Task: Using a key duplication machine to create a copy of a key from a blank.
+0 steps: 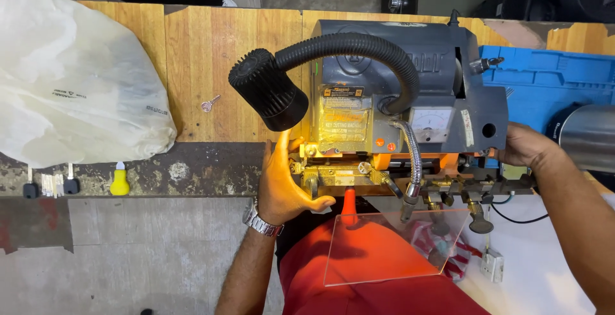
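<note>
down at the front of the wooden bench (192,65), the person's left hand (285,183) rests against the left end of the key cutting machine (397,97), fingers spread and slightly curled, the thumb stretched along the lower edge of the brass-coloured vise (333,174). it wraps around nothing; the palm and fingertips simply press on the vise side, lit yellow by the lamp. a metal wristwatch (261,223) sits on that wrist. the right hand (526,145) reaches in from the right and lies on the machine's right end, beside the grey housing; its fingers are hidden behind the metal, so whether it grasps anything cannot be told.

the machine stands on the bench edge, grey and orange, with a small dial gauge (430,123) on its face. a black ribbed lamp head (269,89) on a black flexible hose (365,49) hangs above the left hand. a thinner metal flexible tube (413,161) drops near the clamps. a clear plastic guard (391,248) tilts out below the machine, over the person's red clothing (359,289).

farther left, a large translucent plastic bag (70,78) lies on the bench, a single small key (208,103) lies on the wood, well apart from the machine, and a yellow-headed key (119,180) hangs at the bench's front edge. a blue tray (544,78) sits behind the right hand.
</note>
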